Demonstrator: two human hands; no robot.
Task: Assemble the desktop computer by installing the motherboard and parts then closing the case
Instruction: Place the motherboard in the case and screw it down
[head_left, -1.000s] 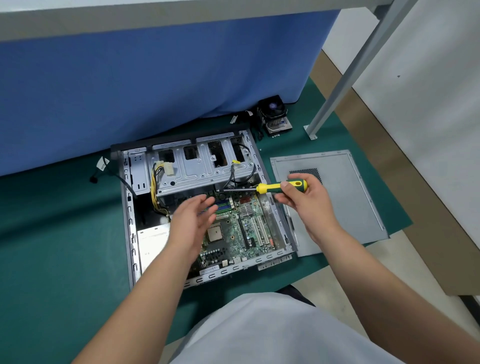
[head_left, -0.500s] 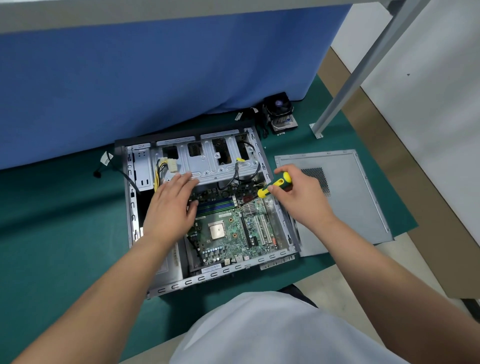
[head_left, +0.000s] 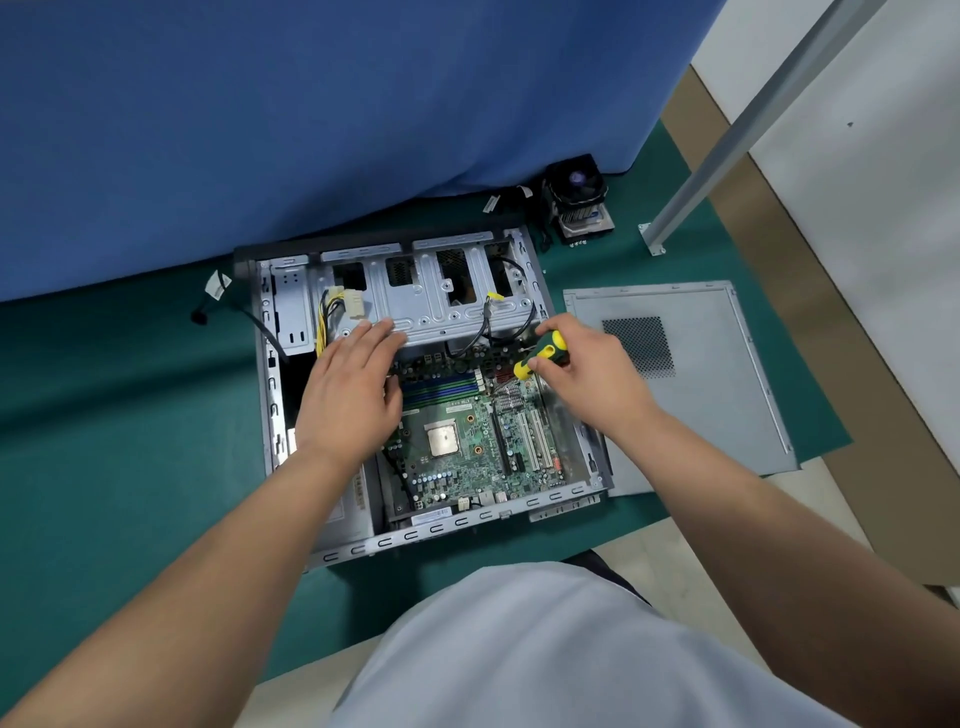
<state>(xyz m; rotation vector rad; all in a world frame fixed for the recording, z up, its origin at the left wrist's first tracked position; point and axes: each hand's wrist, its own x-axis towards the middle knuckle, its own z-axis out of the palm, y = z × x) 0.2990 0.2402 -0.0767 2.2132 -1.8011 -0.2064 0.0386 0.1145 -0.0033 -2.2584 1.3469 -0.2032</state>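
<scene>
An open grey computer case (head_left: 270, 395) lies on its side on a green mat. Inside it sits the green motherboard (head_left: 467, 452) with a bare square CPU at its middle. My left hand (head_left: 348, 395) lies flat, fingers straight, with its fingertips on the silver drive cage (head_left: 447, 306) and its palm over the board's left edge. My right hand (head_left: 592, 374) grips a yellow and green screwdriver (head_left: 540, 356), its handle tilted and its tip pointing down at the board's upper right corner. The tip itself is hidden.
The grey side panel (head_left: 717, 395) lies flat to the right of the case. A CPU cooler with fan (head_left: 576, 200) stands behind the case near a blue cloth. A metal table leg (head_left: 727, 156) slants at the upper right. Yellow power cables (head_left: 324, 322) hang inside the case.
The screwdriver swung from lying level above the case to pointing down at the board's corner. My left hand moved up from the board onto the drive cage.
</scene>
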